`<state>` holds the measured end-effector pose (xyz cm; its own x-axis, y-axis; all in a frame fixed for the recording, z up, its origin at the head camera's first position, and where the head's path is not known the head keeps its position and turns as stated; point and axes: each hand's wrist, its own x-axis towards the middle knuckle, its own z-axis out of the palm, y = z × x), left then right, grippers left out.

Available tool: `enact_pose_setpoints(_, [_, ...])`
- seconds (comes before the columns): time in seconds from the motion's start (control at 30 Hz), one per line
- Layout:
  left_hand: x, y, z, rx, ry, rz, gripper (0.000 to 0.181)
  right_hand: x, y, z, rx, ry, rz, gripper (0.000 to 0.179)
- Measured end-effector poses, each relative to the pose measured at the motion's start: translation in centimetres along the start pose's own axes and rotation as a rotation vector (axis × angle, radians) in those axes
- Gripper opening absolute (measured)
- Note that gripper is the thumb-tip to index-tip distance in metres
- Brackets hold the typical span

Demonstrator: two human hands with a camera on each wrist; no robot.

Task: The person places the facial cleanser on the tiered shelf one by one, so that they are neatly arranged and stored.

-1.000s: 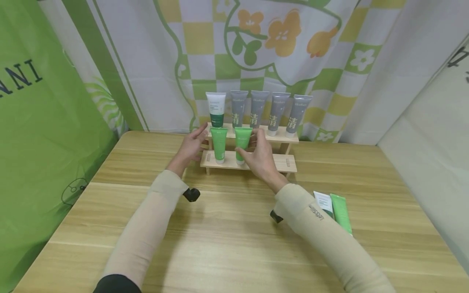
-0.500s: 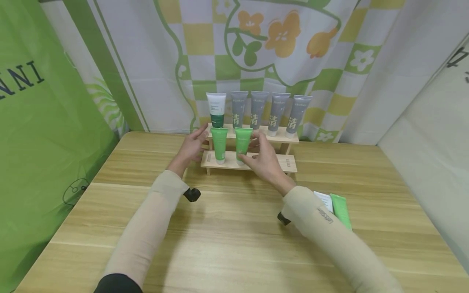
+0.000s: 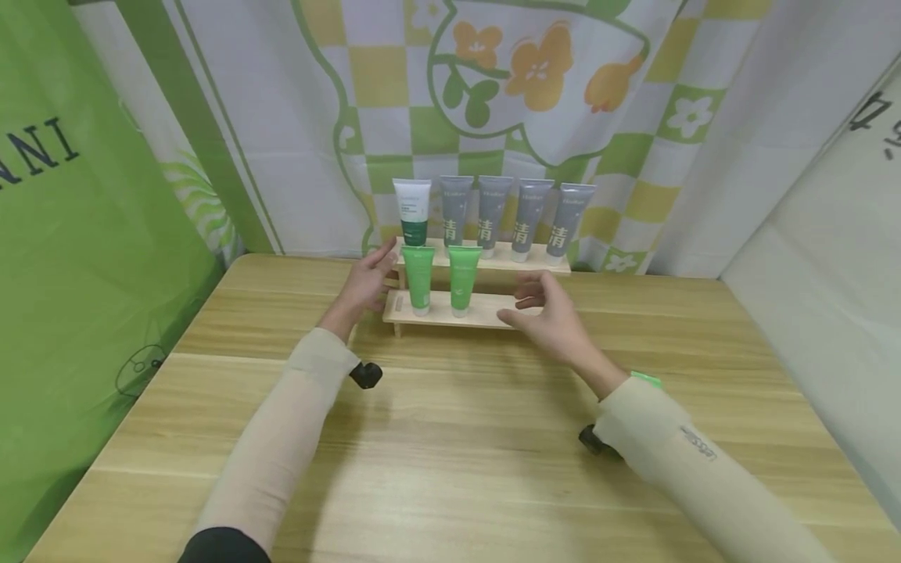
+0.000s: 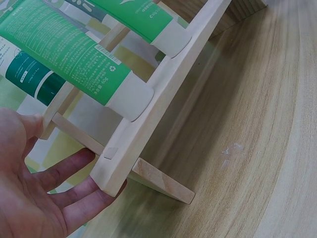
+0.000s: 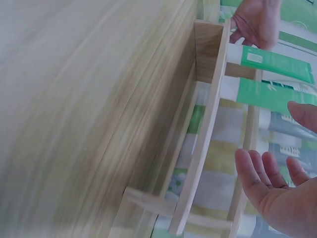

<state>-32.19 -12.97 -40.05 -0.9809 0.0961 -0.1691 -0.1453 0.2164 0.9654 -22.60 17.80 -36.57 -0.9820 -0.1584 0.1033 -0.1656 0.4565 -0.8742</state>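
At the left end of a two-tier wooden display stand [image 3: 486,312], my left hand [image 3: 364,283] touches the wood. In the left wrist view its thumb lies at the upper tier's end and its straight fingers reach behind the lower tier's end. My right hand [image 3: 552,317] is empty beside the lower tier's right part, fingers spread and thumb apart. Two green squeeze tubes stand cap-down on the lower tier, the left one [image 3: 419,280] and the right one [image 3: 463,280]. Behind them, the upper tier bears a white-and-green tube [image 3: 412,209] and several grey tubes [image 3: 533,215].
A green tube [image 3: 646,379] lies on the wooden table [image 3: 450,438] at the right, mostly hidden by my right forearm. A patterned curtain [image 3: 383,74] hangs close behind the stand. Green cloth [image 3: 91,258] is on the left and a pale wall [image 3: 831,227] on the right.
My right hand has let go of the right green tube, which stays standing on the lower tier, and has moved right. My left hand keeps its place at the stand.
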Motion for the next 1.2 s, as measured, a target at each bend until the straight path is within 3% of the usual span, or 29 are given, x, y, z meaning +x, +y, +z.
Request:
enact_pose_setpoints(0.27, [0.1, -0.1, -0.1, 0.009, 0.000, 0.004, 0.050, -2.8, 1.4, -3.9, 0.035, -0.010, 0.068, 0.062])
enact_pose_setpoints(0.57, [-0.2, 0.0, 0.0, 0.016, -0.001, 0.005, 0.049, -6.4, 4.6, -8.5, 0.119, -0.031, 0.118, 0.064])
enact_pose_setpoints(1.0, [0.0, -0.3, 0.0, 0.008, 0.012, -0.001, 0.049, -10.6, 7.8, -12.7, 0.023, -0.086, 0.176, 0.065])
enact_pose_setpoints(1.2, [-0.1, 0.0, 0.1, 0.031, 0.017, -0.007, 0.048, -11.6, 9.2, -13.9, -0.029, -0.110, 0.264, 0.070])
